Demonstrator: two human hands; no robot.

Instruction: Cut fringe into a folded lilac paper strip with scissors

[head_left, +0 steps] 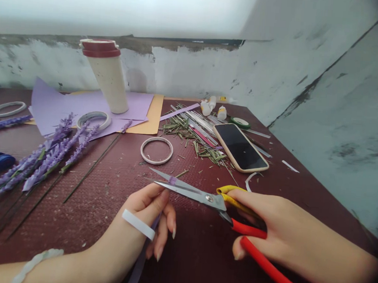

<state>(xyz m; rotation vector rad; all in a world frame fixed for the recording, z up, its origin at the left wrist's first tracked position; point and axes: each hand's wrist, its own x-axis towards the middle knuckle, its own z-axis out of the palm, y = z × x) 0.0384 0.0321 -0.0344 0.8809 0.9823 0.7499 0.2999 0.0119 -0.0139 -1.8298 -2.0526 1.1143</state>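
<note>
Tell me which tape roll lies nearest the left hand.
The pale roll just beyond the scissors; farther off, one sits on purple paper, one far left, a green one beyond the phone.

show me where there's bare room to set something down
A broad bare patch of table lies between the lone flower stem, the nearest white ring and the left hand, with fine specks. Another lies between the white scrap and the right hand. It is crowded around the clippings and phone, and among the lavender sprigs at left.

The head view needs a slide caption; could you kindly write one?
Open scissors in the right hand straddle a purple strip held in the left hand.
</note>
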